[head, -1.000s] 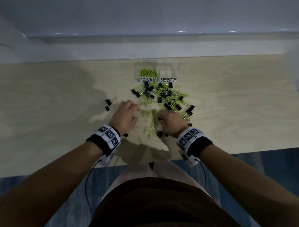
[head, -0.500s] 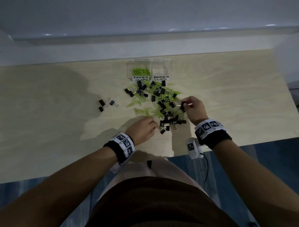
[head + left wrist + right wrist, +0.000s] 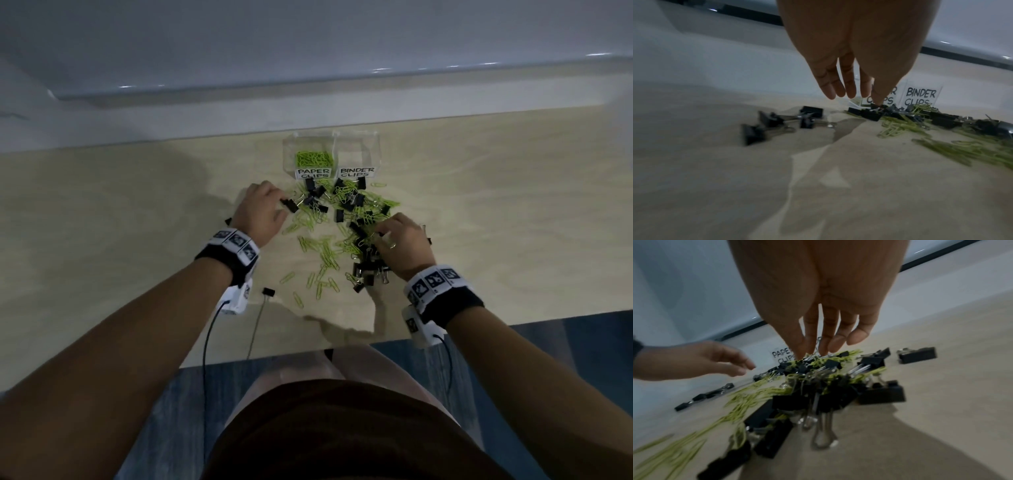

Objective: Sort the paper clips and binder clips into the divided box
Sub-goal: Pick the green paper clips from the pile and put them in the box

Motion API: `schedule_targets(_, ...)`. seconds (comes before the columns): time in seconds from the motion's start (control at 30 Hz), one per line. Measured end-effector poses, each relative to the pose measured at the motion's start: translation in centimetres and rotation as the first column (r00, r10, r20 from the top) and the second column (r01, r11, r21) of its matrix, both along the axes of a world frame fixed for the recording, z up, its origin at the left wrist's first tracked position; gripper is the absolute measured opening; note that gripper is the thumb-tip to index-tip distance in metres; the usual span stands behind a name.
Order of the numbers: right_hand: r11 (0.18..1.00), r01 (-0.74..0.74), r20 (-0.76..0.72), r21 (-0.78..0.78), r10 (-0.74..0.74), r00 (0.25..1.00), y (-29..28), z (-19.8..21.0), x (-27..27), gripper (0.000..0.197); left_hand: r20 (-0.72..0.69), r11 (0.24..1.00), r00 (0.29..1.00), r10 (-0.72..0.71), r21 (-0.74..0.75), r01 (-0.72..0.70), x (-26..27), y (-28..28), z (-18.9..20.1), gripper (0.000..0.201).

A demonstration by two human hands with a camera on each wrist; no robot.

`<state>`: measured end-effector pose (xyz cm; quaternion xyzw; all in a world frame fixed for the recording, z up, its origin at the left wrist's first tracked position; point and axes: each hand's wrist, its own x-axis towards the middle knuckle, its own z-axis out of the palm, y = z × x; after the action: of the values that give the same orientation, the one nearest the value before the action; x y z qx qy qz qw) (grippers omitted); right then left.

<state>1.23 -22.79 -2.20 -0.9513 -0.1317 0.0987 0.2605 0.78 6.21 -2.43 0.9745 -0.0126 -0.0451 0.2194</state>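
A clear divided box point(image 3: 330, 150) stands at the back, labelled PAPER CLIPS point(image 3: 313, 173) and BINDER CLIPS point(image 3: 356, 171). Green paper clips point(image 3: 313, 158) lie in its left compartment. In front of it spreads a mixed pile of green paper clips point(image 3: 322, 246) and black binder clips point(image 3: 368, 270). My left hand point(image 3: 275, 205) hovers at the pile's far left with nearly straight fingers point(image 3: 846, 87), its thumb tip touching a binder clip point(image 3: 871, 113). My right hand point(image 3: 380, 234) reaches down onto a heap of binder clips point(image 3: 818, 386); its fingertips point(image 3: 809, 345) pinch a wire handle on top.
Three stray binder clips point(image 3: 781, 120) lie left of the pile, mostly hidden under my left hand in the head view. One binder clip point(image 3: 268, 292) sits near the table's front edge point(image 3: 274, 356). Wrist cables hang over that edge. A pale wall rises behind the box.
My left hand has moved from the pile's near side to its far left, close to the box. My right hand has come in from the pile's right onto the heap of binder clips.
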Motion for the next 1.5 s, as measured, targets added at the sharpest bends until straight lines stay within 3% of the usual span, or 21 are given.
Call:
schedule_targets(0.1,0.996,-0.062,-0.118,-0.065,0.054,0.992,1.3,0.0,0.1,0.022,-0.091,0.999,0.996,0.025,-0.036,-0.028,1.7,-1.6,-0.5,0.037)
schedule_targets(0.23,0.991,-0.116,-0.123,-0.069,0.107,0.987,1.1,-0.3,0.1,0.001,-0.104,0.993,0.993,0.063,-0.09,-0.072,2.3,-2.1,-1.4,0.026)
schedule_targets(0.37,0.998,-0.055,-0.172,-0.038,0.048,0.984,0.1,0.1,0.5,0.013,-0.044,0.969,0.992,0.121,-0.21,-0.127,1.3,-1.3,-1.1,0.008)
schedule_targets(0.5,0.999,0.038,-0.156,0.002,-0.037,0.987,0.2,1.2,1.7,0.017,-0.009,0.936,0.978,0.207,-0.288,-0.2,-0.8,0.9,-0.7,0.005)
schedule_targets(0.57,1.0,0.008,-0.167,0.012,-0.006,0.986,1.9,1.7,2.9,0.014,0.002,0.935,0.978,0.207,-0.294,-0.197,-1.5,1.8,-0.7,0.002)
schedule_targets(0.67,0.996,-0.088,-0.12,0.021,0.09,0.989,6.3,1.9,4.6,0.014,-0.028,0.952,0.99,0.14,-0.269,-0.143,-1.3,1.7,-0.7,0.013)
schedule_targets(0.8,0.972,-0.225,-0.049,-0.068,0.222,0.974,12.0,1.4,5.8,0.015,-0.147,0.99,0.987,0.068,-0.116,-0.085,-0.6,0.0,-0.9,0.032)
schedule_targets(0.93,0.919,-0.314,-0.091,-0.239,0.301,0.949,14.2,0.2,6.3,0.026,-0.18,0.997,0.982,0.06,-0.031,-0.066,-0.4,-0.7,-1.1,0.028)
schedule_targets(1.03,0.926,-0.331,-0.088,-0.18,0.32,0.943,13.8,-0.1,6.3,0.021,-0.156,0.999,0.988,0.007,-0.037,-0.013,-0.6,-0.7,-0.9,0.026)
schedule_targets(1.13,0.972,-0.226,-0.042,0.065,0.229,0.973,12.1,0.5,5.8,0.008,-0.068,0.995,0.997,-0.043,-0.095,0.036,-1.2,-0.5,-0.8,0.019)
schedule_targets(1.27,0.961,0.082,-0.041,0.266,-0.074,0.996,7.3,1.3,4.7,0.006,-0.03,0.99,0.999,-0.027,-0.142,0.023,-2.3,-0.2,-0.9,0.012)
schedule_targets(1.4,0.971,0.2,0.006,0.133,-0.202,0.979,1.6,0.8,4.3,0.008,-0.062,0.994,0.998,-0.027,-0.107,0.02,-2.8,-0.4,-1.0,0.019)
schedule_targets(1.5,0.985,0.172,0.062,0.016,-0.173,0.983,0.8,0.4,4.5,0.013,-0.074,0.997,0.997,-0.013,-0.081,0.007,-2.7,-1.2,-1.1,0.025)
